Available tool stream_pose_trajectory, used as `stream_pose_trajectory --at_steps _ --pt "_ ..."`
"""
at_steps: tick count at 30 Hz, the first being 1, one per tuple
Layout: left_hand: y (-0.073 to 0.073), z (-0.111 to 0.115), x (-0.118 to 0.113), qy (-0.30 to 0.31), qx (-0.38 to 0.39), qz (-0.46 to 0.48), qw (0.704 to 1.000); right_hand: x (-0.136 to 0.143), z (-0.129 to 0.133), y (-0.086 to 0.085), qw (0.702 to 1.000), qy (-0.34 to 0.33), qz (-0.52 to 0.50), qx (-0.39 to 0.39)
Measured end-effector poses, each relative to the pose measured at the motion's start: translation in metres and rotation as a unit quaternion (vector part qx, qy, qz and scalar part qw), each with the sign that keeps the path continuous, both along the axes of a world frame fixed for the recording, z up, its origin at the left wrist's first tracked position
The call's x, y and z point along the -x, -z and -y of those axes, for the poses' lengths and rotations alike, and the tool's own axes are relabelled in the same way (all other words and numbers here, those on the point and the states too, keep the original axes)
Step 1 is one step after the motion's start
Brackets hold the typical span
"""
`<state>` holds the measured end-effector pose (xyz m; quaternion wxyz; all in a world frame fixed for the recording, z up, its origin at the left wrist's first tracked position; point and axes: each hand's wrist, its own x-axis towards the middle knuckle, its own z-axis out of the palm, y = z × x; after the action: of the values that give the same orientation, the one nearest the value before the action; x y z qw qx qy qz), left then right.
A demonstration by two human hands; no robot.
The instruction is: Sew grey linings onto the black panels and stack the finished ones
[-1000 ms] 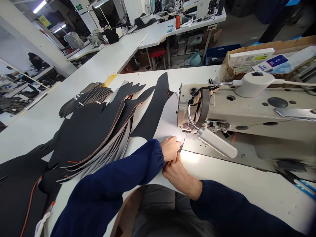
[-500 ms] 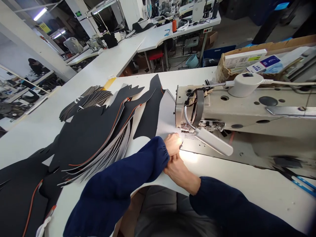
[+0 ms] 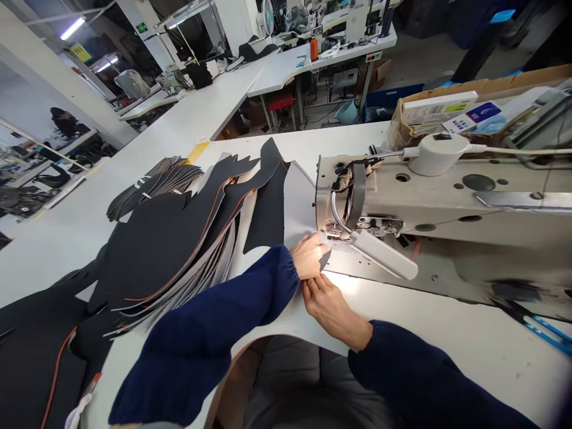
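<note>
A fabric panel (image 3: 298, 199) lies grey side up at the left end of the sewing machine (image 3: 384, 173), its front part passing under the presser foot (image 3: 333, 228). My left hand (image 3: 308, 255) has its fingers bent and closed on the panel just in front of the needle area. Directly below it, my right hand (image 3: 328, 302) pinches the panel's near edge, fingertips touching the underside of my left hand. A dark corner of the panel shows beside my left fingers. The right fingertips are partly hidden.
Stacked black panels with orange piping (image 3: 179, 238) cover the table at left, a smaller grey bundle (image 3: 156, 185) behind them. A lamp (image 3: 384, 255) hangs over the machine bed. Blue-handled scissors (image 3: 547, 333) lie at right, and a cardboard box (image 3: 397, 122) stands behind the machine.
The panel has turned slightly, its far tip shifting left. My left hand has moved a little left and its fingers have flattened somewhat. My right hand has shifted slightly right and down.
</note>
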<state>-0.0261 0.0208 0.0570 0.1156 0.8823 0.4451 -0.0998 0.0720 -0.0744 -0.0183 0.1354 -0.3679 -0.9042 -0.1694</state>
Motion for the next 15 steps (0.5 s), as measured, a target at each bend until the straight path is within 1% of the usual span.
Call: stream_pose_trajectory --at_steps 2,4,7,11,15 --pt "-0.003 0.006 0.009 0.022 -0.004 -0.011 1.0 0.0 0.004 0.006 1.0 -0.011 -0.011 -0.005" --pt "-0.006 0.01 0.014 0.049 0.005 -0.026 0.998 0.0 0.007 0.01 1.0 -0.008 -0.019 -0.01" --pt "-0.006 0.012 0.012 0.075 0.006 -0.039 0.996 0.001 0.007 0.008 1.0 0.008 -0.009 -0.004" --pt "-0.001 0.008 0.002 0.081 -0.006 -0.037 0.996 -0.003 -0.001 0.003 1.0 0.027 -0.007 0.002" --pt "0.006 0.003 -0.008 0.057 -0.007 -0.021 0.998 -0.012 -0.011 0.005 0.998 0.053 -0.009 -0.016"
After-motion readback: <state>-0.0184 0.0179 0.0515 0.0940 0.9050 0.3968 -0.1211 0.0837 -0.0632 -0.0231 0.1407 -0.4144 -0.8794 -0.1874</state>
